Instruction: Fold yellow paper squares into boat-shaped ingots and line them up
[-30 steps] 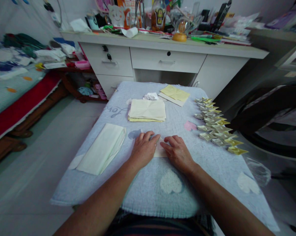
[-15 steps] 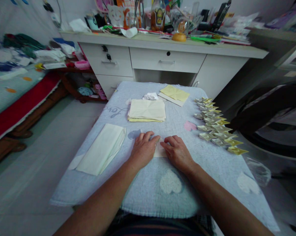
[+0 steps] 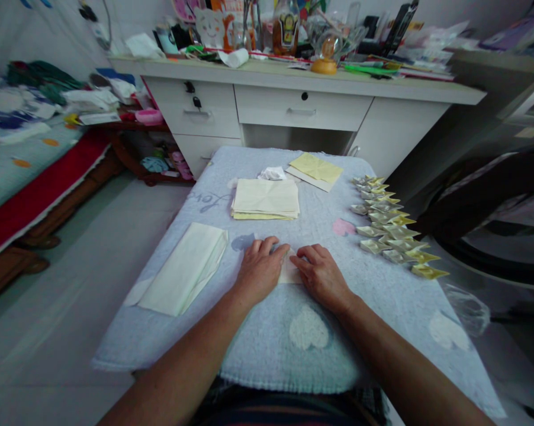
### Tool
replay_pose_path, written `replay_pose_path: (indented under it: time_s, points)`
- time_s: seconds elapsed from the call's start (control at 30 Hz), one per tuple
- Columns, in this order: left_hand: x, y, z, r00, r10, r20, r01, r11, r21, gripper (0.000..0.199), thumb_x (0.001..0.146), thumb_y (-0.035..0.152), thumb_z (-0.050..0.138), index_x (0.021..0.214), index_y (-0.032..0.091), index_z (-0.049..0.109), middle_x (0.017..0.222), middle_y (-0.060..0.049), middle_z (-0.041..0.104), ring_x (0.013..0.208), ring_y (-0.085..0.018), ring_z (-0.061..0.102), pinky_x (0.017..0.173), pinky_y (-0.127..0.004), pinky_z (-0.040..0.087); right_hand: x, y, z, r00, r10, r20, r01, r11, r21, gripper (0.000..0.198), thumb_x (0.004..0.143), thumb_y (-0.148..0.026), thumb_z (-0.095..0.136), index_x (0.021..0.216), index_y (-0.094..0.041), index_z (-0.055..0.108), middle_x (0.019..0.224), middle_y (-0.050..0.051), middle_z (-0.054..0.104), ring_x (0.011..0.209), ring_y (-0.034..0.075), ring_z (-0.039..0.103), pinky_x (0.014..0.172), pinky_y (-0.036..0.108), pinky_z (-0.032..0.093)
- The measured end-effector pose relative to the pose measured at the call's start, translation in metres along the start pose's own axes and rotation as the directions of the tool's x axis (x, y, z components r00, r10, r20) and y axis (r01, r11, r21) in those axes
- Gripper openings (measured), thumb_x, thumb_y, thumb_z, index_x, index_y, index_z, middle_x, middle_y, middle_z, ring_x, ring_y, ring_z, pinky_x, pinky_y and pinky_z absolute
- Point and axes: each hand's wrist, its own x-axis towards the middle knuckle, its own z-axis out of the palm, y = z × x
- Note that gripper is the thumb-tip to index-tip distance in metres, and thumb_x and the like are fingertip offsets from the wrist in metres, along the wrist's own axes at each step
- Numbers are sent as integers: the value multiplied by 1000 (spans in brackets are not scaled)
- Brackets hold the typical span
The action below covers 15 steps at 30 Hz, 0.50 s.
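Hands (image 3: pixel 259 267) (image 3: pixel 320 276) touch pale paper (image 3: pixel 289 274); open cloth (image 3: pixel 258 349) below, to near hem (image 3: pixel 289 386).

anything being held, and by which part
The left hand and right hand touch a pale paper at its left and right sides; whether either grips it can't be told.

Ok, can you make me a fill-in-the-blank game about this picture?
At the pale paper there are ____ hands: left hand and right hand.
On the cloth, the folded shapes sit at the ____ side, not the left.
The crumpled wad is coloured ____.

Missing words: two; right; white.
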Motion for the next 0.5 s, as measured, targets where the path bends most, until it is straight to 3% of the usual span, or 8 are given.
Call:
replay_pose_path:
  time_s: [0.27,0.5]
  points:
    - [0,2,0,999,-30,-27,29,999,-22,57,90,23,51,144,22,33,131,-8,52,111,-25,45,98,-40,37,0,1,0,1000,-1,1,1,1000,5,28,85,-9,57,109,-20,69,104,9,63,95,22,48,83,35,39]
    - [0,1,0,1000,-4,4,4,1000,15,44,92,22,48,134,30,48,129,-5,51,107,-25,45,95,-41,40,0,2,0,1000,-5,4,5,1000,5,28,85,-10,58,109,-20,69,104,8,63,94,23,48,83,35,39]
